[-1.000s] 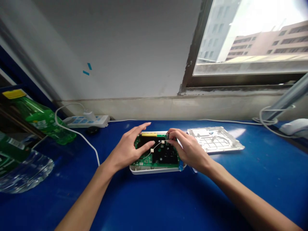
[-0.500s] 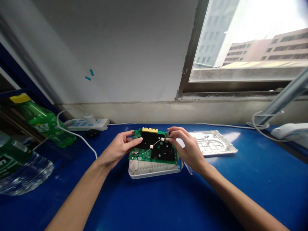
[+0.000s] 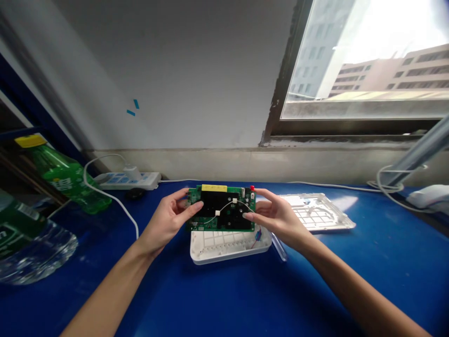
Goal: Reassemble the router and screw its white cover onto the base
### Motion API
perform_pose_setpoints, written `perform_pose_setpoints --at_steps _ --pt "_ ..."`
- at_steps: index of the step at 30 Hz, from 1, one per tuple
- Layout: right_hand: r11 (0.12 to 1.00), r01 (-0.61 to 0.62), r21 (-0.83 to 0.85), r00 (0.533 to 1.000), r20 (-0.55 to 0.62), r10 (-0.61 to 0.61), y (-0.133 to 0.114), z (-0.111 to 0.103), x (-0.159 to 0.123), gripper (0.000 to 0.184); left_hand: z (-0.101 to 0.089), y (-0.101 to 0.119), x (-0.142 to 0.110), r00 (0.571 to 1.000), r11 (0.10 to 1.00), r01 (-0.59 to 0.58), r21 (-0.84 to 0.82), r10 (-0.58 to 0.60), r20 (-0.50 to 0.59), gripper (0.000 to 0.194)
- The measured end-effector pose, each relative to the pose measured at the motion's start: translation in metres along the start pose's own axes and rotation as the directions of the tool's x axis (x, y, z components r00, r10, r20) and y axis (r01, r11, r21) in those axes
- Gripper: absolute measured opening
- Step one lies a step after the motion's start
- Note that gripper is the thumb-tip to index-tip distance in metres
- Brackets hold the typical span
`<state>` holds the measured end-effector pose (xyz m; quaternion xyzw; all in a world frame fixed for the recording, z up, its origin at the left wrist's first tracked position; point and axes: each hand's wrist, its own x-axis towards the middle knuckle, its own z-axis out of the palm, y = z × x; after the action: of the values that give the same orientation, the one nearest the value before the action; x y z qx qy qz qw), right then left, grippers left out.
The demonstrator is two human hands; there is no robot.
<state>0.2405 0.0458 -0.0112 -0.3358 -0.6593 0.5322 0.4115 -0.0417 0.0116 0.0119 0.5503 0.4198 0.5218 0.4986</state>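
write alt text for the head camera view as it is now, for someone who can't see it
Two bare hands, left and right, hold a green circuit board by its ends above an open white plastic shell on a blue table. A second white piece lies to the right, near a window.

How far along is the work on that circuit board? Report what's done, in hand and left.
Done: the white shell and latticed cover lie apart. In hand: the circuit board, held by its ends over the shell in the left hand and right hand. Left, probably: setting the board down, then any work on its black plate and white cable, both on it.
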Motion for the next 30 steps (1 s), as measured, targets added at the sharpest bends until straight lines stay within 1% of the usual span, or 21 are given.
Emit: perform_pose_setpoints --at_steps 3,5,6,8,9,10,11,12,14,15,16,17,19,22,24,26,27,30 --pt "0.995 0.064 -0.074 0.998 -0.011 -0.066 0.0 0.003 -0.002 0.04 -0.002 0.002 -0.003 0.998 0.994 -0.068 0.083 0.066 0.024 0.037" --pt "0.971 0.124 -0.207 0.989 -0.054 -0.138 0.002 0.004 -0.003 0.031 -0.004 0.004 -0.004 0.99 0.982 -0.134 0.131 0.129 0.05 0.033" --pt "0.942 0.16 -0.297 0.979 -0.078 -0.191 0.004 0.004 -0.004 0.028 -0.005 0.005 -0.005 0.984 0.971 -0.174 0.165 0.166 0.064 0.03" --pt "0.836 0.241 -0.493 0.943 -0.086 -0.322 0.007 0.002 -0.006 0.024 -0.009 0.005 -0.005 0.964 0.923 -0.264 0.278 0.245 0.103 0.025" --pt "0.76 0.289 -0.583 0.918 -0.056 -0.392 0.008 0.001 -0.007 0.024 -0.011 0.005 -0.005 0.948 0.877 -0.319 0.36 0.29 0.134 0.023" --pt "0.675 0.346 -0.652 0.889 -0.001 -0.458 0.008 -0.001 -0.008 0.027 -0.014 0.005 -0.004 0.92 0.806 -0.391 0.444 0.347 0.181 0.021" --pt "0.586 0.412 -0.698 0.854 0.071 -0.516 0.008 -0.002 -0.009 0.032 -0.017 0.004 -0.004 0.878 0.709 -0.477 0.52 0.41 0.247 0.02" --pt "0.497 0.481 -0.722 0.811 0.152 -0.565 0.008 -0.003 -0.009 0.035 -0.02 0.002 -0.003 0.814 0.585 -0.574 0.573 0.481 0.325 0.02" --pt "0.329 0.581 -0.744 0.726 0.291 -0.624 0.007 -0.006 -0.009 0.036 -0.025 0.0 -0.003 0.66 0.316 -0.721 0.616 0.586 0.471 0.021" --pt "0.261 0.595 -0.76 0.7 0.33 -0.634 0.007 -0.008 -0.009 0.036 -0.026 -0.001 -0.004 0.595 0.205 -0.755 0.622 0.613 0.52 0.021" --pt "0.207 0.586 -0.783 0.69 0.349 -0.634 0.008 -0.009 -0.008 0.036 -0.027 -0.002 -0.005 0.55 0.119 -0.769 0.628 0.625 0.554 0.022" --pt "0.172 0.564 -0.808 0.694 0.35 -0.63 0.009 -0.011 -0.008 0.037 -0.026 -0.002 -0.006 0.522 0.056 -0.768 0.638 0.632 0.573 0.022" --pt "0.161 0.511 -0.844 0.721 0.319 -0.615 0.012 -0.014 -0.006 0.039 -0.022 0.0 -0.008 0.494 -0.029 -0.756 0.654 0.63 0.599 0.019" --pt "0.226 0.449 -0.865 0.778 0.254 -0.575 0.017 -0.017 -0.005 0.046 -0.013 0.003 -0.012 0.465 -0.118 -0.733 0.67 0.631 0.621 0.017" --pt "0.264 0.417 -0.87 0.807 0.22 -0.548 0.018 -0.018 -0.005 0.049 -0.008 0.004 -0.014 0.443 -0.157 -0.722 0.674 0.644 0.624 0.017" --pt "0.281 0.406 -0.869 0.821 0.213 -0.53 0.018 -0.017 -0.005 0.049 -0.005 0.005 -0.015 0.43 -0.169 -0.718 0.675 0.656 0.621 0.017" --pt "0.286 0.406 -0.868 0.826 0.215 -0.521 0.017 -0.017 -0.005 0.049 -0.005 0.005 -0.015 0.43 -0.166 -0.717 0.677 0.659 0.617 0.018" --pt "0.308 0.398 -0.864 0.839 0.206 -0.504 0.016 -0.016 -0.006 0.048 -0.007 0.006 -0.015 0.447 -0.142 -0.719 0.68 0.655 0.609 0.019"
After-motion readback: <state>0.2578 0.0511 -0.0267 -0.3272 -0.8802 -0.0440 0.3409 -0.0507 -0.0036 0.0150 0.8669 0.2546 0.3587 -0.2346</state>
